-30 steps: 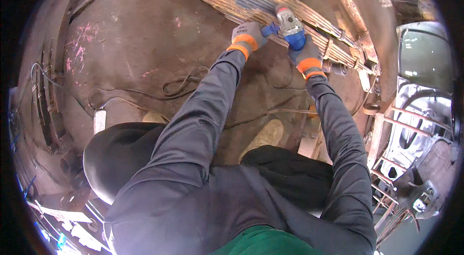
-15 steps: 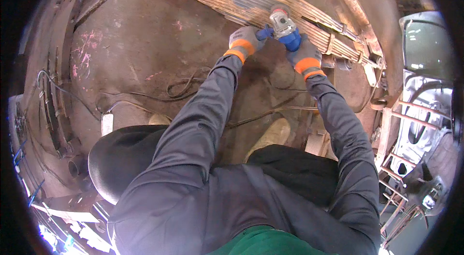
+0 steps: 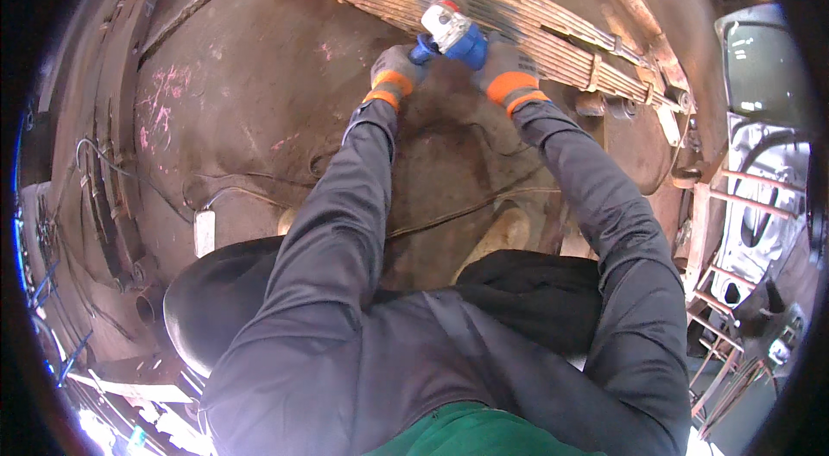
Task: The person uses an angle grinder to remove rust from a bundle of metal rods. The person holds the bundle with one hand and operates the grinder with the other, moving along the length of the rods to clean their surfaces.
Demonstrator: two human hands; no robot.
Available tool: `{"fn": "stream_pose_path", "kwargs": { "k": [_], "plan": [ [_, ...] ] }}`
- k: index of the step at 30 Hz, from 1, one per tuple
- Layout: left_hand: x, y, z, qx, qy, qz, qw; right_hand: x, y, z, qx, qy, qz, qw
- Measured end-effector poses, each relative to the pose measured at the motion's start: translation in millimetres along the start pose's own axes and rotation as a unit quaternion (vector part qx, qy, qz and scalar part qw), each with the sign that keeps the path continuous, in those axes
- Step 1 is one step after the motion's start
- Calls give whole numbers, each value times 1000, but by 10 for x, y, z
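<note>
My gloved left hand (image 3: 393, 74) grips the blue side handle (image 3: 423, 48) of an angle grinder (image 3: 455, 34). Around the blue body of the grinder is my gloved right hand (image 3: 509, 67). The tool's silver head and dark, blurred disc rest at or just above rusty stacked leaf springs (image 3: 570, 50) that lie diagonally across the top of the view, held by clips. A greyer patch shows on the springs around the disc; exact contact cannot be made out.
A white power strip (image 3: 205, 231) and loose cables (image 3: 449, 204) lie on the brown floor (image 3: 242, 110). Long dark steel bars (image 3: 108, 154) line the left. At right are a metal vehicle door (image 3: 756, 188) and a rusty rod frame (image 3: 699, 231). My knees and boots are below.
Both hands and the grinder have moved left along the springs, with the grinder slightly higher in the picture and more angled. The grip has stayed the same.
</note>
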State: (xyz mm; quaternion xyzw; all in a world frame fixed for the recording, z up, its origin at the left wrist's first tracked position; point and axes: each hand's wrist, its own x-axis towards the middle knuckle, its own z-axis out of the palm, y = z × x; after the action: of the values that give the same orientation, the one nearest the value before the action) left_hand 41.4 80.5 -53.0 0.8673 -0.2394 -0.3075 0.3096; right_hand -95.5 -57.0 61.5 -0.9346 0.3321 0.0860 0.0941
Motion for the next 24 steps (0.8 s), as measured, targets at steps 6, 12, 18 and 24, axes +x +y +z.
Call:
{"fn": "stream_pose_path", "kwargs": {
  "k": [6, 12, 18, 24],
  "plan": [
    [-48, 70, 38, 7, 32, -7, 999, 27, 67, -19, 9, 14, -21, 1000],
    [-85, 328, 345, 32, 14, 40, 999, -165, 511, 19, 46, 21, 19, 999],
    [-141, 725, 597, 58, -14, 95, 994, -333, 1029, 64, 51, 48, 80, 994],
    [-98, 716, 704, 43, -2, 84, 995, -350, 1048, 65, 26, 50, 84, 995]
  ]
}}
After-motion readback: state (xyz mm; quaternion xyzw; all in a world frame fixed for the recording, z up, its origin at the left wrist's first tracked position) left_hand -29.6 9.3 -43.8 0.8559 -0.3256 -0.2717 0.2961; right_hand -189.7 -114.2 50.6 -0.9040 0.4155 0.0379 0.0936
